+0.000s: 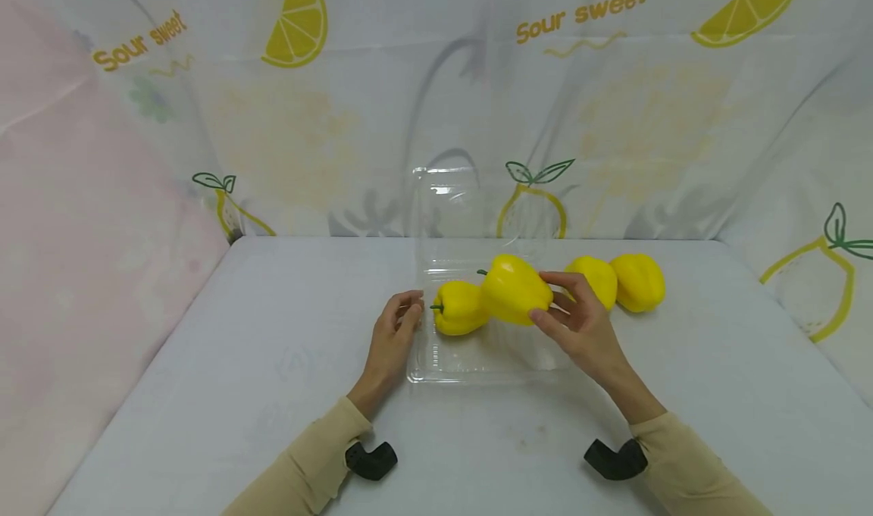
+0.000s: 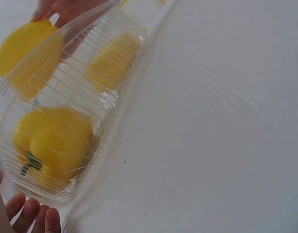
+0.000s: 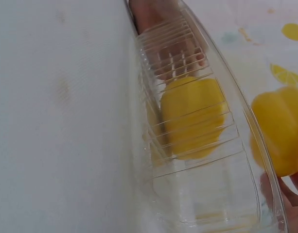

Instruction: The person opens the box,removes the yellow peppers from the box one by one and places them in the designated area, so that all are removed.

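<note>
Right hand (image 1: 580, 330): thumb and fingers part-bent, pinching a yellow bell pepper by its right end, over the clear container.

Held pepper (image 1: 514, 290): one, glossy yellow, short green stem pointing left; held up over the middle of the container.

Left hand (image 1: 394, 326): fingers loosely bent and partly spread, at the container's left wall, fingertips at the plastic; grasps no pepper. Whether it presses the wall cannot be told.

Clear container (image 1: 505, 357): one, transparent plastic with ribbed walls; the landmark for all places here.

Boxed pepper (image 1: 455, 309): one, yellow, lying on its side inside the container at its left end, green stem towards the left wall.

Lid (image 1: 450, 205): clear, raised at the container's far side, standing open.

Loose peppers: two, yellow, right of the container near its far end and just beside each other. The nearer one (image 1: 595, 279) is partly covered by the right hand; the farther one (image 1: 639, 283) shows whole.

Sleeves (image 1: 300, 455): pair, beige, on the near side of the container; a black angled fitting (image 1: 371, 461) beside each cuff.

Table (image 1: 293, 326): white-topped, under the container.

Cloth (image 1: 382, 107): hanging behind the container, printed with lemons and "Sour sweet".
</note>
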The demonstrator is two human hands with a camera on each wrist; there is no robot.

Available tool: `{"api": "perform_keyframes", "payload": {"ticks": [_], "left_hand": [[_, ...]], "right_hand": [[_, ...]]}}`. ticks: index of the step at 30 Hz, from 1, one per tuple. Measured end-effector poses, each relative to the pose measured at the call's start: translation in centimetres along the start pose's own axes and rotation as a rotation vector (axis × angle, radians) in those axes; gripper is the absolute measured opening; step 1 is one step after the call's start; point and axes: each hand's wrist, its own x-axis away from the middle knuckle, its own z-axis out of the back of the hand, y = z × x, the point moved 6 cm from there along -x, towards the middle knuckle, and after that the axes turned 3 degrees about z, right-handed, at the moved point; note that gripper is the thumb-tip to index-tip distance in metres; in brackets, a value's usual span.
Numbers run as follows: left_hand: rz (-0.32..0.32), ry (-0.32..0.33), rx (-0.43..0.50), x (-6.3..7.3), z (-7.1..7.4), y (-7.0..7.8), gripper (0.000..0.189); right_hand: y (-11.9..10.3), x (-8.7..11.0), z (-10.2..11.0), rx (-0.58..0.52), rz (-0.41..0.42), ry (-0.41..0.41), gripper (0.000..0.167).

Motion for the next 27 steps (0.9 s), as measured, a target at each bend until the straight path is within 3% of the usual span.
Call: {"api": "perform_keyframes", "payload": {"ticks": [11, 22, 27], "left_hand": [[-0.001, 0.014, 0.014, 0.0, 0.1, 0.1, 0.035], [-0.007, 0.005, 0.004, -0.1, 0.1, 0.0, 0.036], [0.003, 0.010, 0.018, -1.3, -0.1, -2.2, 0.036]], "right_hand": [[0.2, 0.6, 1.4, 0.036, -0.030, 0.096, 0.052], [0.3, 1.4, 2.4, 0.016, -0.050, 0.138, 0.050], [0.3, 1.6, 2.7, 0.028, -0.058, 0.149, 0.050]]}}
